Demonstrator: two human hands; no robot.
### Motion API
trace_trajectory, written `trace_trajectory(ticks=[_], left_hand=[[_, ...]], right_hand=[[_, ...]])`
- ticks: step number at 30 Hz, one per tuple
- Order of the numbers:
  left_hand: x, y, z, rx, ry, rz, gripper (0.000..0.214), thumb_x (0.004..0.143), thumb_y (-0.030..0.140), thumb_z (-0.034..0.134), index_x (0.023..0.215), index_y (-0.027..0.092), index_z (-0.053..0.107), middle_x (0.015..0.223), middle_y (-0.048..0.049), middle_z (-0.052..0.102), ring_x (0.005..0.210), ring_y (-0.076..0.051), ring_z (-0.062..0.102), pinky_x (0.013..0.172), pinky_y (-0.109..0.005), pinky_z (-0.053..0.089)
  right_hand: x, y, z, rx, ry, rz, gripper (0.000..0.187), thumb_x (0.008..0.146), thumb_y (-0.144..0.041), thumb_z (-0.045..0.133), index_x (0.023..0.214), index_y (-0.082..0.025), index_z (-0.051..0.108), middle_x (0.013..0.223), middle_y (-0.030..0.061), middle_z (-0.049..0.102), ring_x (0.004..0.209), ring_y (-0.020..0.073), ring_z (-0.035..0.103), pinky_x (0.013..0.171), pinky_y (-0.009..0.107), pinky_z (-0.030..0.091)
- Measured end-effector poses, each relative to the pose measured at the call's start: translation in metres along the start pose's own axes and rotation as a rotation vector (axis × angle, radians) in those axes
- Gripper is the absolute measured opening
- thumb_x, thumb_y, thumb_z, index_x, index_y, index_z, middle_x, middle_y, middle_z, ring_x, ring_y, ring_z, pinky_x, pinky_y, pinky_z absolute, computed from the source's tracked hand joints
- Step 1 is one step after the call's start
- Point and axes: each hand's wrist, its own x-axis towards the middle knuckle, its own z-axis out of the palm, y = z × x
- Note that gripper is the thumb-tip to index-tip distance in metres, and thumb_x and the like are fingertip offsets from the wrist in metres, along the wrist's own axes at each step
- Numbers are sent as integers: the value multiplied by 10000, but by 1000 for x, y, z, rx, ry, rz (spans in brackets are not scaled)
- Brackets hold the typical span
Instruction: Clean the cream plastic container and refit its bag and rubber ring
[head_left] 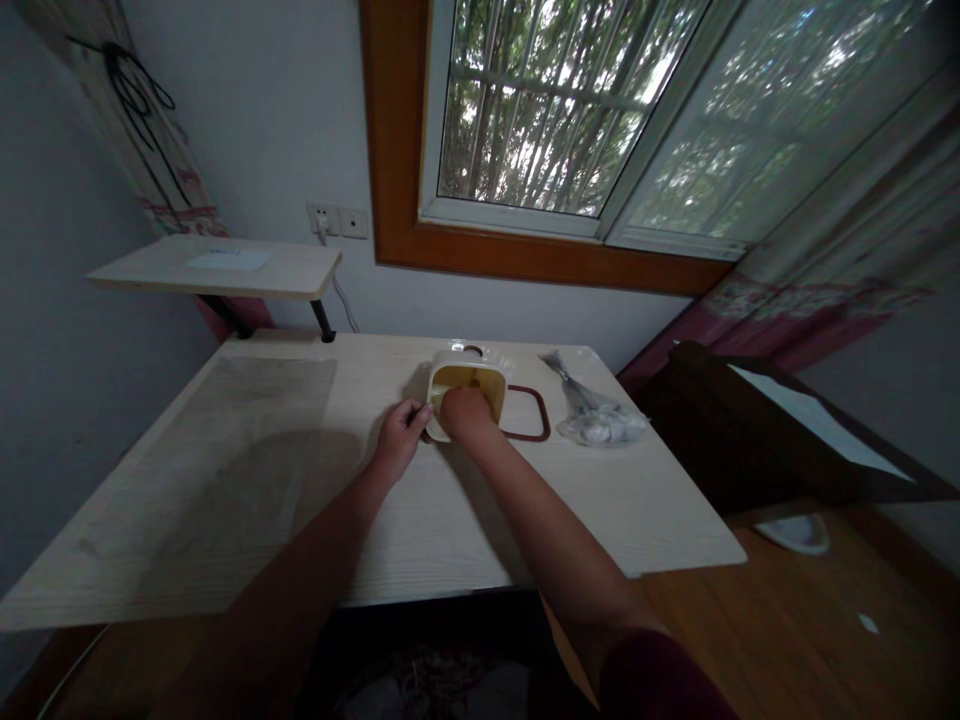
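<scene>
A cream square container (493,378), yellowish inside, is tilted on the table with its opening facing me. My left hand (401,432) grips its left rim, thumb and fingers closed on the edge. Inside the opening is my right hand (463,412); its fingers are hidden, so what it touches or holds cannot be made out. Just right of the container lies a brown-edged square piece (544,415), clear or pale in the middle, flat on the table. Farther right rests a tied clear plastic bag (604,422) with whitish contents.
The pale wooden table (600,510) carries a thin translucent sheet (247,450) on its left side. A small raised shelf (217,265) with a paper on it stands at the back left. Beyond the right edge is a dark piece of furniture (697,430). A window (555,110) is behind.
</scene>
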Motion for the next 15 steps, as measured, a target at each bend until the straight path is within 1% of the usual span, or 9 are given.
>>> trace_trajectory(ticks=[2,4,8,11,15], left_hand=[[1,-1,0,-20,-15,-5,396,840,561,613,714,200,508,569,48,522,515,-112,528,504,-222,421],[1,0,0,-49,-22,-12,404,831,569,616,716,202,493,594,47,516,541,-112,517,518,-223,423],[1,4,-1,-60,-23,-12,417,815,580,622,716,201,481,621,49,489,581,-108,481,550,-218,404],[0,7,-2,-36,-33,6,415,820,569,616,702,202,463,613,53,454,590,-108,451,562,-218,376],[-1,12,-3,23,-16,42,403,822,538,619,674,198,461,623,49,430,617,-111,425,596,-223,356]], right_hand=[[-1,2,0,8,-20,-29,355,967,-175,447,1132,7,703,1139,307,685,1124,323,663,964,400,491],[-2,4,0,21,-42,-56,371,975,-214,441,1132,-8,706,1116,290,699,1086,319,682,926,390,510],[-5,4,-1,55,-70,-126,391,995,-280,412,1154,-76,706,1101,231,724,1033,282,707,866,342,526],[-11,2,-5,77,-62,-178,382,1002,-285,398,1153,-116,706,1111,197,731,1052,256,700,870,302,510],[-25,-1,-13,107,-50,-224,362,1004,-275,394,1127,-124,700,1089,180,738,1011,241,710,827,271,500]])
